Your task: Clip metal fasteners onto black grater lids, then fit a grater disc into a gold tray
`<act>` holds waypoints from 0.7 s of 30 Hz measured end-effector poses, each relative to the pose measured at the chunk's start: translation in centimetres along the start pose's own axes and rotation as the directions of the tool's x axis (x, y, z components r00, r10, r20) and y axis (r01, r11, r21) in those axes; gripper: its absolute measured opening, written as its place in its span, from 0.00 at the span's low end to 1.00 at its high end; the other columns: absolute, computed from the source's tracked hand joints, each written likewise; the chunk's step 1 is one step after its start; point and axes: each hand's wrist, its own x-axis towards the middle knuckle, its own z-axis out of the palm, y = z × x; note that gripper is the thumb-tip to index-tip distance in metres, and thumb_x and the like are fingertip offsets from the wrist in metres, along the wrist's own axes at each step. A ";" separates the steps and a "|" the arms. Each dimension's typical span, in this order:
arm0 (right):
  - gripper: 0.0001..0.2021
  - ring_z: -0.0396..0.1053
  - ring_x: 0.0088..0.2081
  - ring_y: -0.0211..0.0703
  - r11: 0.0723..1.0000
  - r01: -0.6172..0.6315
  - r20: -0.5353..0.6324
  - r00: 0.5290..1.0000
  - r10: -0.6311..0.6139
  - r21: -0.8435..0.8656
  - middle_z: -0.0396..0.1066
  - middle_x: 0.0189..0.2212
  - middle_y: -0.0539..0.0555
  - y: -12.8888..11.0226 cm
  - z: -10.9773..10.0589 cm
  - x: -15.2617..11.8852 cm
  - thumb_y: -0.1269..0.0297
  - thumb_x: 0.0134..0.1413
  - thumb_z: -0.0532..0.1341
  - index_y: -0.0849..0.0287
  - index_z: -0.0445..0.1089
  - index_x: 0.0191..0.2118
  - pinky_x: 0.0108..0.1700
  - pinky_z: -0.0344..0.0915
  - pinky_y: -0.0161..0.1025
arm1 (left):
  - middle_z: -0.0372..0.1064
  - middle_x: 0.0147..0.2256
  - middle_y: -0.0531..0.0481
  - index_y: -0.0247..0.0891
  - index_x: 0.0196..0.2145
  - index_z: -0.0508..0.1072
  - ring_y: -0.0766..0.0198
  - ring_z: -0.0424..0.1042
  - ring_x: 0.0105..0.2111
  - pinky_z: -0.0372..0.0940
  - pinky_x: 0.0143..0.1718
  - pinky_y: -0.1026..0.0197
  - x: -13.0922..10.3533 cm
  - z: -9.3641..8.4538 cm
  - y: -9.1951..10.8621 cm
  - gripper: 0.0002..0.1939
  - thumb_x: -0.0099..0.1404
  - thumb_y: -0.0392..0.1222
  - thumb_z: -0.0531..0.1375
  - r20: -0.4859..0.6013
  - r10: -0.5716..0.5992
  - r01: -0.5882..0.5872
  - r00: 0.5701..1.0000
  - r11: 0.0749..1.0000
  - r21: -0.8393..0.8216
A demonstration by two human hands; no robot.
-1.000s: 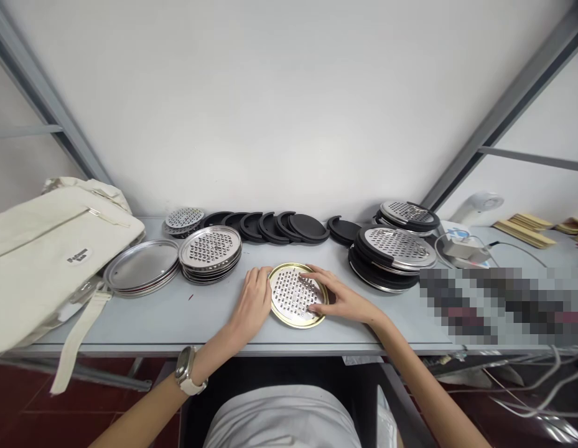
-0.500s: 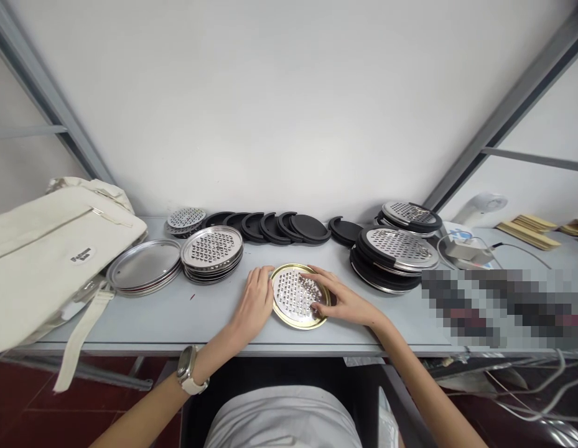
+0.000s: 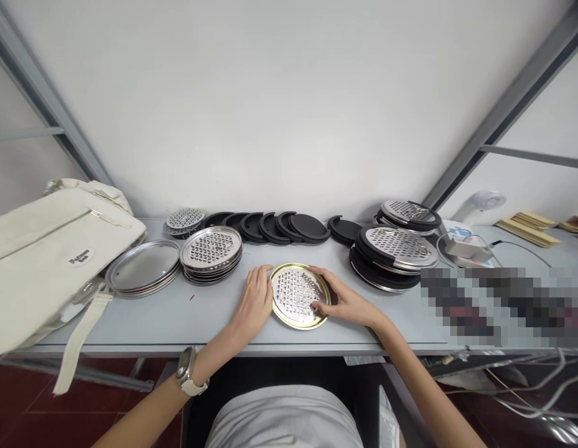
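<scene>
A round metal grater plate [image 3: 291,292] lies inside a round gold-rimmed dish [image 3: 295,325] on the table before me. My left hand [image 3: 257,297] is at the dish's left side, its fingers held together and bent against the rim, the thumb out of sight. On the other side, my right hand [image 3: 342,300] grips the dish's right edge. Its thumb lies over the grater plate's lower right part, and its fingers curve along the upper right rim.
To the left stand a stack of grater plates [image 3: 211,246], a stack of plain metal discs [image 3: 144,264] and a cream bag [image 3: 60,255]. Black holders [image 3: 310,228] line the wall. Assembled graters with black holders [image 3: 398,246] are piled at right, near a white box [image 3: 466,242].
My right hand's fingers have drawn back from over the grater plate to the dish's upper right rim. My left hand and the dish stay nearly in place.
</scene>
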 end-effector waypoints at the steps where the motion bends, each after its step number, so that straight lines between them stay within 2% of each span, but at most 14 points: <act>1: 0.36 0.52 0.63 0.51 1.000 0.000 -0.003 1.000 0.000 0.005 0.53 0.62 0.56 0.0 0.0 0.0 0.60 0.52 0.64 0.51 0.49 0.64 0.64 0.49 0.50 | 0.64 0.41 0.43 0.36 0.49 0.60 0.56 0.64 0.46 0.62 0.48 0.51 0.0 0.0 0.0 0.13 0.67 0.31 0.46 0.002 0.000 0.000 1.000 1.000 0.001; 8: 0.33 0.49 0.64 0.51 1.000 -0.028 -0.015 1.000 0.028 0.015 0.48 0.65 0.57 -0.4 -0.2 -0.1 0.60 0.52 0.63 0.50 0.52 0.62 0.65 0.47 0.49 | 0.63 0.41 0.44 0.37 0.49 0.59 0.56 0.63 0.46 0.62 0.48 0.51 0.1 0.1 -0.1 0.13 0.68 0.31 0.45 0.007 -0.003 0.003 1.000 1.000 0.005; 15: 0.15 0.44 0.66 0.51 0.999 -0.038 0.037 0.999 0.038 0.009 0.48 0.65 0.54 -1.2 -0.7 -0.1 0.55 0.59 0.58 0.50 0.70 0.50 0.66 0.43 0.49 | 0.63 0.42 0.44 0.37 0.49 0.59 0.57 0.63 0.46 0.61 0.48 0.52 0.0 0.0 -0.1 0.13 0.68 0.31 0.46 0.007 0.000 0.000 1.000 1.000 0.000; 21: 0.15 0.46 0.66 0.51 0.999 -0.046 0.029 0.999 0.046 0.008 0.49 0.64 0.54 -0.9 -0.6 -0.1 0.53 0.60 0.57 0.51 0.72 0.48 0.66 0.44 0.49 | 0.62 0.40 0.45 0.37 0.49 0.59 0.57 0.63 0.46 0.61 0.48 0.52 0.0 0.0 0.0 0.12 0.69 0.31 0.46 0.008 -0.011 0.011 1.000 1.000 -0.008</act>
